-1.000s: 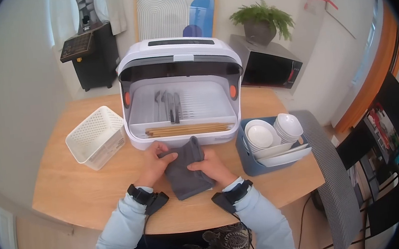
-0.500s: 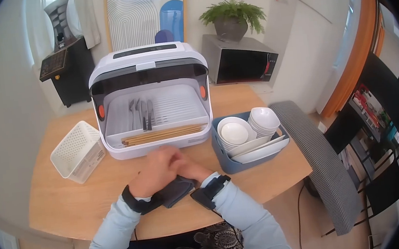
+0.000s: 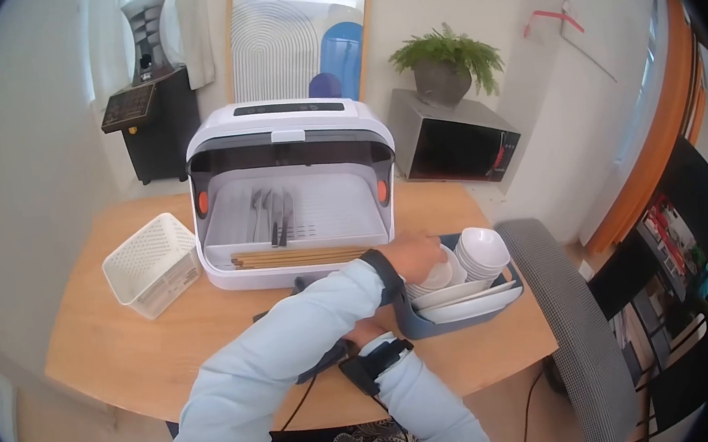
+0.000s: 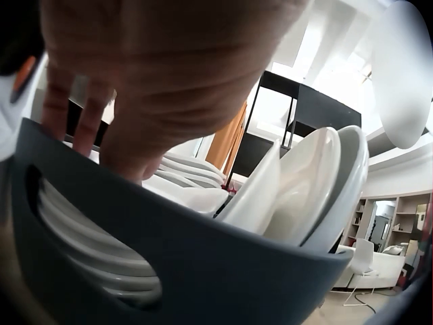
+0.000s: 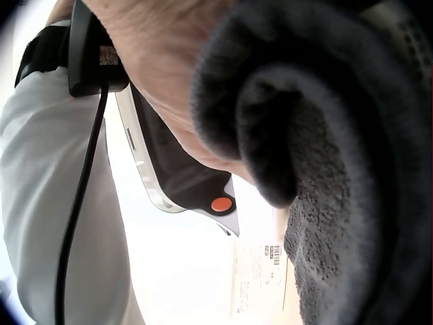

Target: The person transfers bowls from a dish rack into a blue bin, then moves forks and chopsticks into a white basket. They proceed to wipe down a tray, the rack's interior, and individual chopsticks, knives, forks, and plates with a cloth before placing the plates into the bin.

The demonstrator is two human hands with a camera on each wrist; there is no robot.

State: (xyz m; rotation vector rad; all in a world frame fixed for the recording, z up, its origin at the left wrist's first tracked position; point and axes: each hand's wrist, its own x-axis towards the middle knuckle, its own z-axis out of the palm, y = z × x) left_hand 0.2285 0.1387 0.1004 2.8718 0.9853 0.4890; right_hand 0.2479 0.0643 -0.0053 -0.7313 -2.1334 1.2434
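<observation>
My left arm crosses over the right one, and the left hand reaches into a blue-grey basket at the right. Its fingertips are at the small white bowls on the basket's near-left side. In the left wrist view the fingers point down behind the basket wall, which hides their tips; I cannot tell whether they grip a bowl. My right hand, partly covered by the left sleeve, holds a dark grey cloth low over the table. The right wrist view shows the cloth rolled in thick folds against the hand.
A white dish cabinet stands with its lid raised, holding cutlery and chopsticks. Left of it sits a white perforated basket. More bowls and white plates fill the blue-grey basket. A microwave stands behind.
Both hands were on the cloth in front of the cabinet. The left hand has left it and moved right to the bowls, crossing over the right arm; the right hand keeps the cloth.
</observation>
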